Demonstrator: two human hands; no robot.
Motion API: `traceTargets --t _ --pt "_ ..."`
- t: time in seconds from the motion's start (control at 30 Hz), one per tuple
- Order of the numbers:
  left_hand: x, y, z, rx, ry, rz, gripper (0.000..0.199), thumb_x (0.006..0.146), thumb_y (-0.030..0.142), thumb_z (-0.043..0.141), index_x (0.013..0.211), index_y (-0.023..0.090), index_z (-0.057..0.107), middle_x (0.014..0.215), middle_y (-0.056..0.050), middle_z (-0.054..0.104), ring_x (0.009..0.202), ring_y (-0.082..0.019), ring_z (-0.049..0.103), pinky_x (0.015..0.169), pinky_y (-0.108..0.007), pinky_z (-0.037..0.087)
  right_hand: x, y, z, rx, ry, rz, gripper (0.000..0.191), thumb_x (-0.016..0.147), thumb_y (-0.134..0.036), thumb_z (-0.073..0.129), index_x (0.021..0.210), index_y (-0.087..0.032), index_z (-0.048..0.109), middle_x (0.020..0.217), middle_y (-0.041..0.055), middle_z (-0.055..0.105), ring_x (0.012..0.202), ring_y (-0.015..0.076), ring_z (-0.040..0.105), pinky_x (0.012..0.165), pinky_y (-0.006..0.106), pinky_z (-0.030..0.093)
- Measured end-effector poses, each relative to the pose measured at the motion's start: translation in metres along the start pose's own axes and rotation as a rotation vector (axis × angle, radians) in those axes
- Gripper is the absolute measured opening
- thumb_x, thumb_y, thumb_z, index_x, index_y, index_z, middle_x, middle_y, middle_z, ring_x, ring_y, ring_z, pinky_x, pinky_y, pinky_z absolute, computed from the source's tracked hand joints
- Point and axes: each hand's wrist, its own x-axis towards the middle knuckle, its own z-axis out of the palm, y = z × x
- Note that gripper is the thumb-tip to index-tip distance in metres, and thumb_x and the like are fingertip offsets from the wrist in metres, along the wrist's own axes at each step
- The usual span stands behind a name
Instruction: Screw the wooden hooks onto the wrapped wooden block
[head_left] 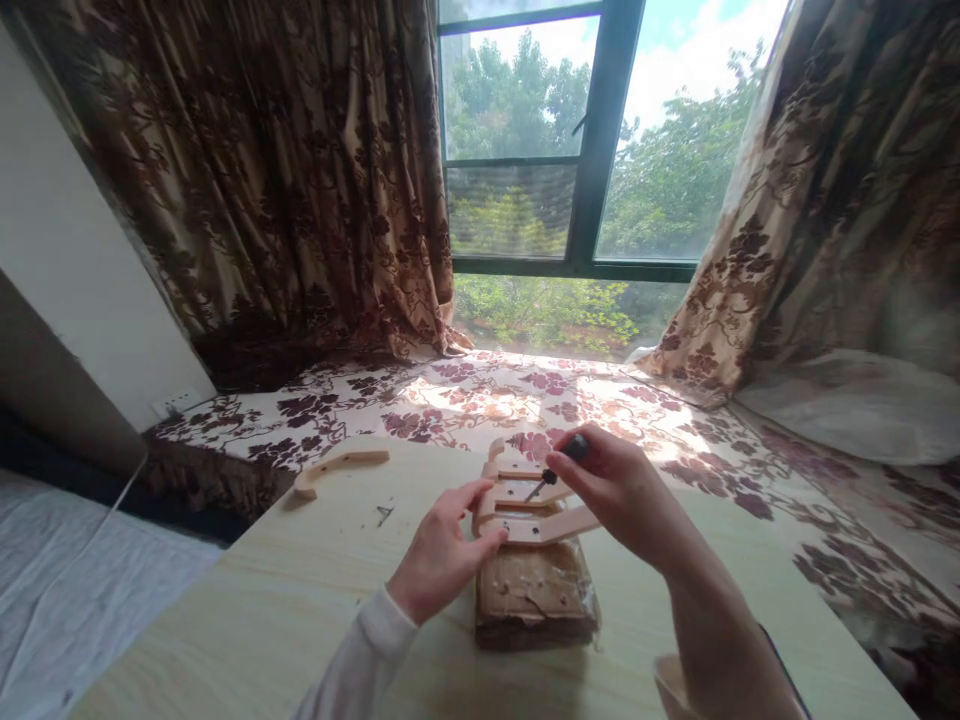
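A slatted pale wooden piece (pixel 525 528) with screw holes and dark screw heads lies across a worn brown block (pixel 536 590). My left hand (pixel 442 550) grips its left end, thumb on the near slat and index finger farther back. In my right hand (pixel 619 490) is a screwdriver (pixel 575 447) with a black handle. Its shaft slants down to the left, and the tip is at the middle slat; whether it sits in a screw I cannot tell. The right ends of the slats are partly hidden behind my right hand.
On the pale wooden table (pixel 300 600) lie a curved wooden part (pixel 345 462) at the back left and a few small screws (pixel 385 515). Another wooden part (pixel 670 685) is beside my right forearm. Beyond the table is a flower-patterned ledge (pixel 480 400) below a window with curtains (pixel 360 180).
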Motion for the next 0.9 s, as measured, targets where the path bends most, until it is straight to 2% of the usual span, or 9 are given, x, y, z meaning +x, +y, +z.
traceTargets --t 0.17,0.27,0.37,0.47,0.67,0.9 --pt "0.016 -0.004 0.003 -0.149 -0.214 -0.065 0.03 0.072 0.019 0.058 0.102 0.017 0.059 0.087 0.0 0.066 0.082 -0.016 0.061 0.078 -0.028 0.046 0.009 0.013 0.013 0.003 -0.121 -0.059 0.018 0.083 -0.035 0.053 0.078 -0.018 0.058 0.069 0.0018 0.058 0.063 0.0136 0.051 0.059 0.026 0.042" --pt "0.022 -0.003 -0.003 -0.209 -0.317 -0.072 0.024 0.07 0.017 0.058 0.094 0.017 0.062 0.085 0.0 0.066 0.08 -0.016 0.06 0.072 -0.026 0.045 0.011 0.013 0.015 0.011 -0.147 -0.086 0.016 0.082 -0.032 0.055 0.077 -0.017 0.058 0.069 0.0017 0.059 0.062 0.0131 0.051 0.056 0.024 0.04" --pt "0.024 -0.002 -0.009 -0.258 -0.384 -0.064 0.02 0.067 0.015 0.059 0.086 0.017 0.063 0.085 0.0 0.066 0.08 -0.016 0.058 0.074 -0.026 0.044 0.015 0.009 0.016 0.001 -0.173 -0.105 0.014 0.082 -0.03 0.054 0.076 -0.018 0.058 0.068 0.0007 0.058 0.061 0.0122 0.05 0.055 0.023 0.039" --pt "0.022 -0.005 -0.007 -0.317 -0.361 -0.062 0.019 0.067 0.016 0.06 0.086 0.017 0.062 0.083 0.0 0.064 0.079 -0.015 0.056 0.074 -0.026 0.042 0.019 0.004 0.017 -0.019 -0.205 -0.109 0.012 0.083 -0.028 0.053 0.076 -0.019 0.058 0.066 -0.0011 0.057 0.06 0.0113 0.049 0.055 0.022 0.037" --pt "0.013 -0.017 0.009 -0.449 -0.264 -0.084 0.026 0.072 0.025 0.061 0.097 0.017 0.059 0.087 -0.002 0.061 0.079 -0.015 0.054 0.073 -0.026 0.042 0.022 0.0 0.023 -0.123 -0.231 -0.137 0.015 0.082 -0.026 0.053 0.069 -0.019 0.054 0.067 0.0005 0.059 0.063 0.0124 0.051 0.058 0.024 0.037" --pt "0.002 -0.03 0.018 -0.547 -0.182 -0.094 0.032 0.077 0.028 0.061 0.108 0.02 0.057 0.092 -0.001 0.059 0.087 -0.016 0.053 0.08 -0.026 0.041 0.023 0.0 0.029 -0.116 -0.287 -0.124 0.013 0.081 -0.024 0.053 0.068 -0.02 0.054 0.059 -0.0012 0.058 0.055 0.0109 0.048 0.05 0.022 0.033"
